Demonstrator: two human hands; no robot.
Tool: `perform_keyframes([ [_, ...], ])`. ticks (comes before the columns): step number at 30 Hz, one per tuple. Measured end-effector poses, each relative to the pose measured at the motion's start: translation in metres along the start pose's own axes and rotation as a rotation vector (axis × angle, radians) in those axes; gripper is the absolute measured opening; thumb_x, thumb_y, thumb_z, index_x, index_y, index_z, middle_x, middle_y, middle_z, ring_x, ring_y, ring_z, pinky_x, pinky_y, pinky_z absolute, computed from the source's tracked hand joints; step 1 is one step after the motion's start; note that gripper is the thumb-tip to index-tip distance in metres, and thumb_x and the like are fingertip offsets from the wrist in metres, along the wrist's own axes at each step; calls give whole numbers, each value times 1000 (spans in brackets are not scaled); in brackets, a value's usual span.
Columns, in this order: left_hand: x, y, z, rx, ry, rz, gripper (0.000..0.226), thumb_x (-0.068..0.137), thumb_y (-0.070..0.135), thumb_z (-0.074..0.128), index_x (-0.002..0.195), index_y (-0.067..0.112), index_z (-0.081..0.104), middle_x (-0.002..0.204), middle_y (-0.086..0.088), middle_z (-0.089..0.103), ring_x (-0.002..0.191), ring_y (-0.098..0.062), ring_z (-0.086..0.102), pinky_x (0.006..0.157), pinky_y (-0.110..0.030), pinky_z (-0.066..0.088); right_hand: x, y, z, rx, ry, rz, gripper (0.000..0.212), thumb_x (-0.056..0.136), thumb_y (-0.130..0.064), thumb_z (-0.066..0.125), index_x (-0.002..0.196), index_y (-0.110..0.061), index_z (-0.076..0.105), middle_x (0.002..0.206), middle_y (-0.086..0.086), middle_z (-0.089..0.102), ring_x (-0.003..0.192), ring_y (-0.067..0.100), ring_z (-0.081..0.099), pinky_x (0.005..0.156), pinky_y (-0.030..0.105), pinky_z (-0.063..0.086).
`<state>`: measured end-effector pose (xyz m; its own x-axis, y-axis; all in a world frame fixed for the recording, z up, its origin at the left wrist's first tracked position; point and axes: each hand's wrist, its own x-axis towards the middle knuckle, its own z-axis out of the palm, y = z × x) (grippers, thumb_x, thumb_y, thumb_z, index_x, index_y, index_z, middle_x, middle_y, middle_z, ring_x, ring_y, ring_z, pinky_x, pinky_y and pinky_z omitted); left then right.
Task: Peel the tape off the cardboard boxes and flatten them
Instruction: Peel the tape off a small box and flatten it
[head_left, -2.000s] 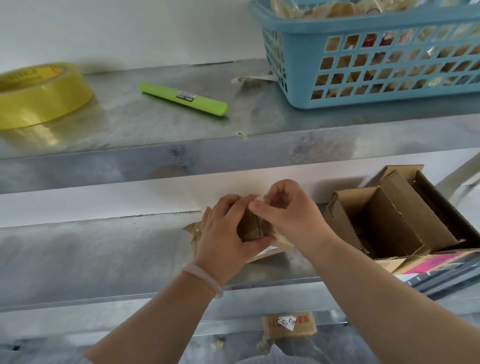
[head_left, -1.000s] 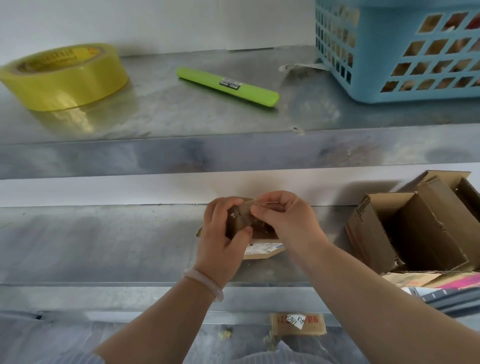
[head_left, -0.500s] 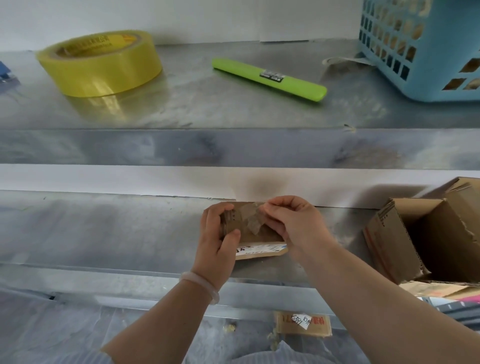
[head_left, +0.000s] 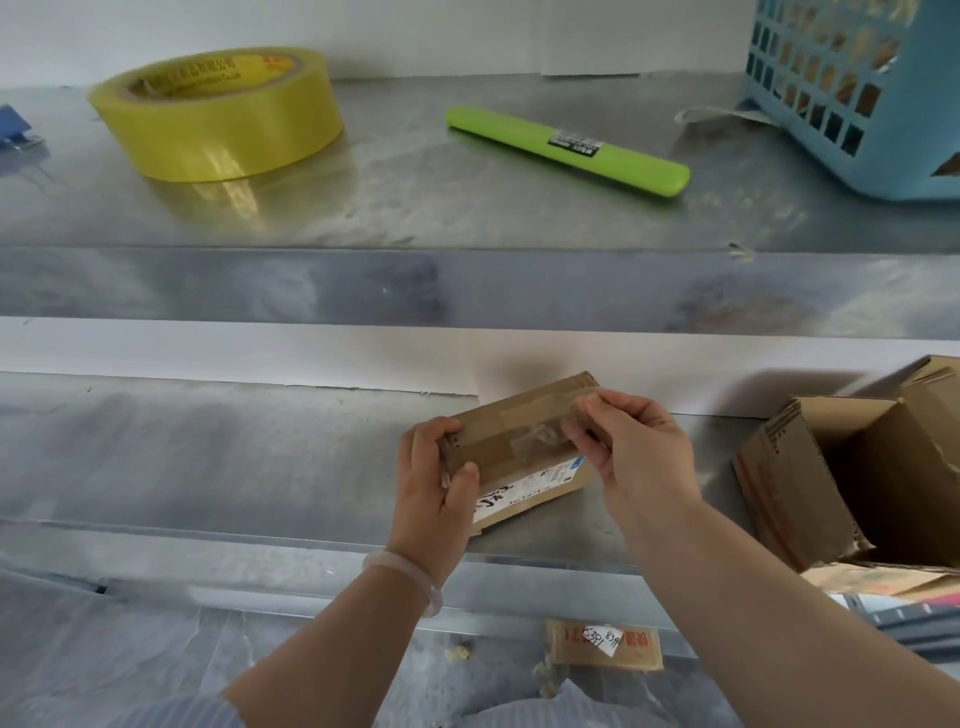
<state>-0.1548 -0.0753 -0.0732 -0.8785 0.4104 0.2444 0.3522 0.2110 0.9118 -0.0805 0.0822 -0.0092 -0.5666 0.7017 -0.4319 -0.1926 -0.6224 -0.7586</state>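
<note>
A small flat cardboard box (head_left: 519, 441) with a white shipping label lies tilted on the lower metal shelf (head_left: 208, 467). My left hand (head_left: 434, 493) grips its left end, thumb on the front face. My right hand (head_left: 634, 452) pinches a strip of clear tape (head_left: 540, 434) at the box's right end, and the tape is crumpled and lifted off the top face. Brown tape still runs along the box's top.
Opened cardboard boxes (head_left: 852, 478) stand at the right of the lower shelf. The upper shelf holds a yellow tape roll (head_left: 218, 114), a green box cutter (head_left: 569, 148) and a blue basket (head_left: 872, 88). A small labelled carton (head_left: 605, 644) lies on the floor below.
The box has been turned from a bunched, upright hold to lying flat with its long top face showing. My right hand has shifted to the right end, pulling tape loose. The camera view swung left.
</note>
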Motion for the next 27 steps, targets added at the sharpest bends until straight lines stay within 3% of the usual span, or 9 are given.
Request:
perform_keyframes([
  [7,2,1,-6,92,-82,4,42,80,19,39,113,40,55,121,4,38,105,8,41,82,-2,37,0,-5,5,-216,-50,-28,10,89,2,63,94,-7,60,74,9,63,66,16,65,68,30,61],
  [10,7,-1,-9,193,-25,15,45,77,24,37,109,39,65,129,8,38,113,-1,40,98,-16,39,-3,-5,9,-327,-134,-73,11,87,1,66,95,-6,63,77,10,69,74,19,71,72,30,59],
  [13,9,-3,-8,359,19,171,44,78,24,39,105,30,72,138,4,40,121,-6,33,106,-13,25,-7,-2,11,-421,-194,-172,13,84,-1,71,94,-8,68,80,8,73,80,21,73,81,35,58],
  [16,13,-2,-8,439,16,270,40,78,20,42,103,23,74,126,3,55,119,-12,41,106,-21,31,-11,1,18,-530,-262,-256,7,90,-12,66,94,-14,72,84,6,75,83,20,72,84,35,57],
  [20,16,2,-6,495,33,289,39,75,18,43,98,19,75,116,1,62,112,-17,46,101,-24,35,-17,-2,29,-626,-321,-226,27,100,-24,48,95,-18,73,86,-2,75,85,11,71,81,27,55],
  [23,16,3,-8,527,19,296,39,75,19,43,100,21,74,115,1,62,111,-19,48,99,-27,38,-18,-3,32,-1021,-356,-337,20,92,-34,60,80,-25,74,74,-28,66,75,-3,62,68,9,46],
  [25,15,4,-9,551,-5,306,41,77,19,43,104,22,73,115,1,62,111,-21,49,98,-31,40,-19,-2,32,-1101,-364,-339,13,85,-43,68,88,-31,71,77,-25,65,77,-5,60,61,8,42],
  [27,14,5,-9,572,-21,317,42,77,19,42,106,23,73,115,-1,62,110,-24,51,97,-35,43,-19,1,33,-1139,-368,-313,23,82,-49,69,100,-36,64,87,-21,64,82,-6,58,62,11,41],
])
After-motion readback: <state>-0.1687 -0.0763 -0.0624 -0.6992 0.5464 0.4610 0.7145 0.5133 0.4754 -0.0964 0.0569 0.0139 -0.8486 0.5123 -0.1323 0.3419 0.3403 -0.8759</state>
